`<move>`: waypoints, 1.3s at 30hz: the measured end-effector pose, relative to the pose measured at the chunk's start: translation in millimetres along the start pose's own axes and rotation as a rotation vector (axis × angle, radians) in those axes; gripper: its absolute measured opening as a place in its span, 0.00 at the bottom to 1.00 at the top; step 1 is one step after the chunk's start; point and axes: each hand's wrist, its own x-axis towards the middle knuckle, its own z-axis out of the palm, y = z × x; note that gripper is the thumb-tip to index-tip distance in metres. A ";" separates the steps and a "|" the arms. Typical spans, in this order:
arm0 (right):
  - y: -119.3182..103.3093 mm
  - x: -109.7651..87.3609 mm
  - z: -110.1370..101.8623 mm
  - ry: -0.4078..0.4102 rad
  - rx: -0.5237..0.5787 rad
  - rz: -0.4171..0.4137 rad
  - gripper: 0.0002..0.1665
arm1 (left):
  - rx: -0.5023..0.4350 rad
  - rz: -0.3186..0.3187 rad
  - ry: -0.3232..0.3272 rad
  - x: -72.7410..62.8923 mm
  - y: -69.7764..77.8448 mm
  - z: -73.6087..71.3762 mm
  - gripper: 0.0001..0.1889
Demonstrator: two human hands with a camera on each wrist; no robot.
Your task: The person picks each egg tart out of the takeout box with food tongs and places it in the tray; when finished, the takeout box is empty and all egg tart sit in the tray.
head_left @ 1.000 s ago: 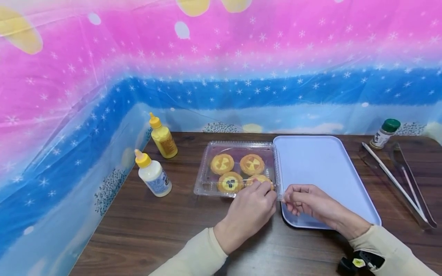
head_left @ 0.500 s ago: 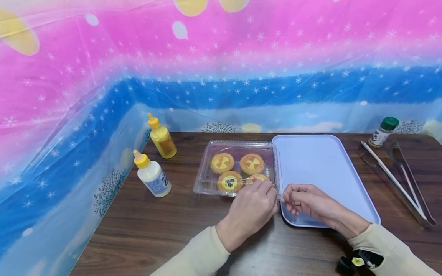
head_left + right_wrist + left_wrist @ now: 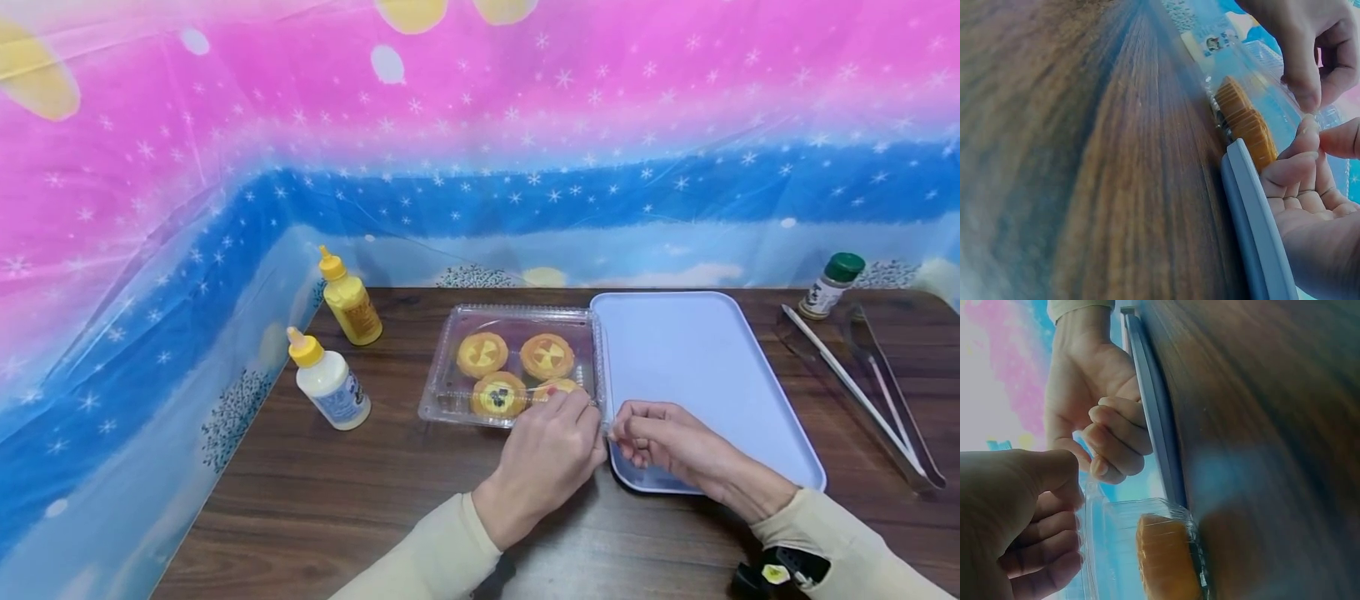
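Note:
A clear plastic clamshell box point(image 3: 442, 396) stands on the table with its lid over several egg tarts point(image 3: 482, 356). One tart at the near left has dark bits on top; another, at the near right, is partly hidden behind my left hand point(image 3: 551, 458). That hand pinches the box's front rim close to the near right corner, thumb and curled fingers showing in the left wrist view. My right hand point(image 3: 675, 442) pinches the rim at that corner between thumb and forefinger, its other fingers curled. It reaches over the near left part of a pale lilac tray point(image 3: 675, 350).
Two squeeze bottles, a yellow one point(image 3: 351, 304) and a white one point(image 3: 333, 387), stand left of the box. Right of the tray lie metal tongs point(image 3: 862, 392), with a green-capped seasoning jar point(image 3: 828, 287) behind them. A patterned cloth point(image 3: 487, 125) hangs along the table's back and left.
Both hands stay at the box's near right corner, with only slight finger movement. The whole head view shifts a little; the box, tarts and tray keep their places.

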 end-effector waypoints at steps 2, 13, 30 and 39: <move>0.5 -0.4 0.4 -0.003 0.007 -0.007 0.09 | -0.013 -0.010 0.006 -0.3 0.6 0.1 0.04; 1.4 0.2 1.9 -0.004 0.041 -0.022 0.09 | -0.068 -0.054 0.043 -0.5 2.6 2.7 0.05; 1.7 0.6 -1.8 -0.026 0.059 -0.006 0.08 | -0.059 -0.039 0.118 8.1 -0.7 -6.1 0.06; -4.2 0.4 3.3 0.051 0.020 -0.054 0.11 | -0.037 -0.046 0.130 9.2 -1.2 -8.2 0.04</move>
